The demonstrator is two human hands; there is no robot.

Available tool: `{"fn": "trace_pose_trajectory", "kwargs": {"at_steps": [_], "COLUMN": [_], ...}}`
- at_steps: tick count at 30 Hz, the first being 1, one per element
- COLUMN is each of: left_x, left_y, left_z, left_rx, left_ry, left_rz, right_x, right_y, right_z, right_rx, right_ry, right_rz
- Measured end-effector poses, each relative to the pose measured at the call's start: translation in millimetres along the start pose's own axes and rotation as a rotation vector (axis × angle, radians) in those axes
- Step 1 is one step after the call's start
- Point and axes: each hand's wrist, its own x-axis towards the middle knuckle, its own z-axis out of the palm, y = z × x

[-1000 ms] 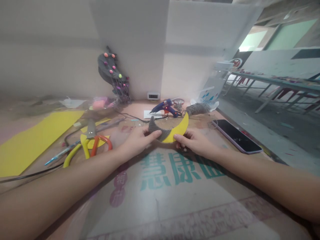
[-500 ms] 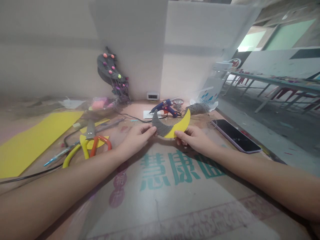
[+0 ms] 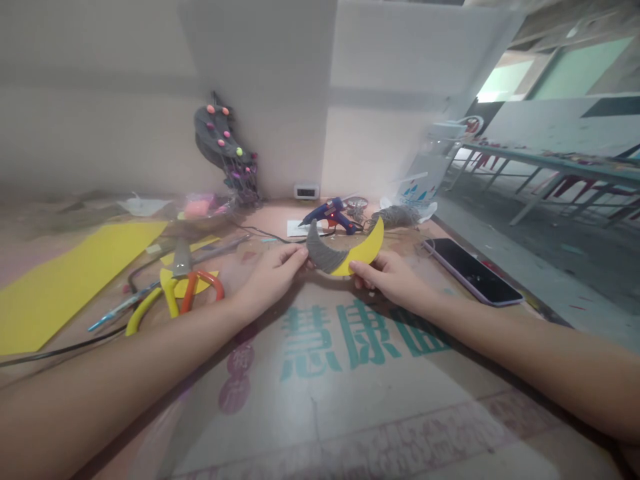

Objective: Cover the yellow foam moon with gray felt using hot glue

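Note:
A yellow crescent-shaped cutout point(image 3: 365, 251), its left half wound in grey yarn point(image 3: 323, 254), is held up a little above the table between both hands. My left hand point(image 3: 273, 275) pinches the grey-wrapped end with thumb and fingertips. My right hand point(image 3: 390, 277) is closed on the lower edge of the yellow part, thumb on top. A strand of grey yarn runs back from the crescent to a loose bundle of yarn point(image 3: 397, 216) lying behind it.
A blue glue gun point(image 3: 331, 215) lies behind the crescent. Yellow and orange-handled scissors point(image 3: 183, 283), a pen point(image 3: 117, 310) and a yellow sheet point(image 3: 65, 280) are at left. A dark phone point(image 3: 473, 272) lies at right. A finished grey crescent with coloured beads point(image 3: 223, 143) leans on the wall.
Both hands have lifted the crescent slightly and tilted it more upright, shifting it a little to the right. My left hand's grip slid toward the grey tip.

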Motion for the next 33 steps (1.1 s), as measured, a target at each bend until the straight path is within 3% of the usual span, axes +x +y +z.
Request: {"fn": "trace_pose_trajectory", "kwargs": {"at_steps": [4, 12, 27, 33], "left_x": [0.1, -4.1, -1.5, -4.3], "left_y": [1.3, 5.5, -0.3, 5.9], "left_z": [0.1, -1.9, 0.6, 1.3], "left_rx": [-0.043, 0.130, 0.084, 0.197], "left_ry": [-0.001, -0.050, -0.061, -0.098], "left_rz": [-0.006, 0.005, 0.064, 0.040], "right_x": [-0.3, -1.3, -0.5, 0.8], "right_y": [-0.9, -2.9, 0.0, 4.3], "right_z": [-0.6, 0.2, -0.7, -0.2], "right_rx": [0.021, 0.032, -0.003, 0.021], "right_ry": [-0.008, -0.017, 0.021, 0.006], "right_rz": [-0.007, 0.000, 0.017, -0.003]}}
